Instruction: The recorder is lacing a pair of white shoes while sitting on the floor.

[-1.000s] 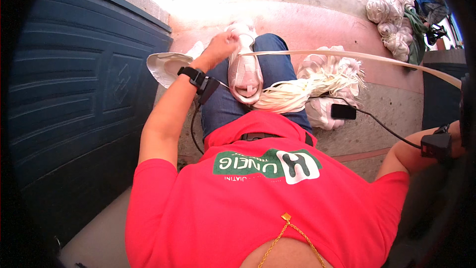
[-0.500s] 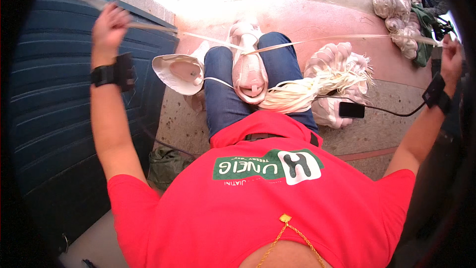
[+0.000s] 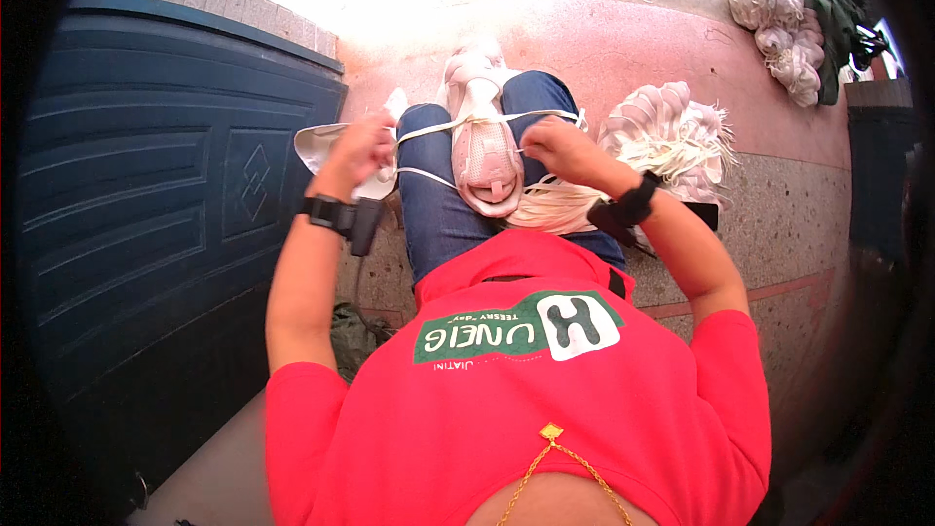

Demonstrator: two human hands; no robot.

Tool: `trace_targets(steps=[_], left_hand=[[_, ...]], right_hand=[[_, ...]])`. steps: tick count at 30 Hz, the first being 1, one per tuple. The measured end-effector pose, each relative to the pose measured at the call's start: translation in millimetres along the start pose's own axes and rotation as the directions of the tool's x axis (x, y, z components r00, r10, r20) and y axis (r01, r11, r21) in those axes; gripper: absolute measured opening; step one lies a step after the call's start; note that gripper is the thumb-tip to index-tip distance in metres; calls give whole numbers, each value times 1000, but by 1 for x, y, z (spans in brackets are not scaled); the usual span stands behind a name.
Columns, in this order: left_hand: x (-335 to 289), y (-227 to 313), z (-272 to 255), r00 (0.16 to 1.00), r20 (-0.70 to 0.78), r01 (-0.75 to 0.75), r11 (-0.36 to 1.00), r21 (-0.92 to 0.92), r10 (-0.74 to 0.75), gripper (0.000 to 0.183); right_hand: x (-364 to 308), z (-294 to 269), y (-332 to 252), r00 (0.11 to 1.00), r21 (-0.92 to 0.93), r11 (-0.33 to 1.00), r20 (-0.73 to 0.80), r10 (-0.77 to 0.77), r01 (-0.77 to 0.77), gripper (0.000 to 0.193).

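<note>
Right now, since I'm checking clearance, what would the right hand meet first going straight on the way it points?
Probably the pale pink mesh shoe, just left of the right hand; depth is unclear, so the flat white lace across it might come first.

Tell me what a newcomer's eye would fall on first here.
Probably the bright red shirt, filling the lower middle of the view. Next would come the pale pink shoe at upper centre, crossed by a pale lace, with the left hand and right hand on either side. The dark blue panelling dominates the left.
</note>
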State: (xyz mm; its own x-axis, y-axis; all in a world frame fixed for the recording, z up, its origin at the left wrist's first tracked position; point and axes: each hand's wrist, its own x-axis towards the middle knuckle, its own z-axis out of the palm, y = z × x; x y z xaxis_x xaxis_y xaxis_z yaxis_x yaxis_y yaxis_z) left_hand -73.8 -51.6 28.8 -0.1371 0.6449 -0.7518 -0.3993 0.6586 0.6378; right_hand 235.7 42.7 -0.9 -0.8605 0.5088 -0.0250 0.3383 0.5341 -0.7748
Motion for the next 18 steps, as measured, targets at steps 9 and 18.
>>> trace_targets(steps=[9, 18], left_hand=[[11, -31, 76, 976, 120, -217, 857, 468, 181, 21], [10, -43, 63, 921, 0, -279, 659, 699, 390, 22]], right_hand=[[26, 23, 5, 947, -427, 897, -319, -34, -112, 11], [42, 23, 6, 984, -402, 914, -177, -26, -49, 10]])
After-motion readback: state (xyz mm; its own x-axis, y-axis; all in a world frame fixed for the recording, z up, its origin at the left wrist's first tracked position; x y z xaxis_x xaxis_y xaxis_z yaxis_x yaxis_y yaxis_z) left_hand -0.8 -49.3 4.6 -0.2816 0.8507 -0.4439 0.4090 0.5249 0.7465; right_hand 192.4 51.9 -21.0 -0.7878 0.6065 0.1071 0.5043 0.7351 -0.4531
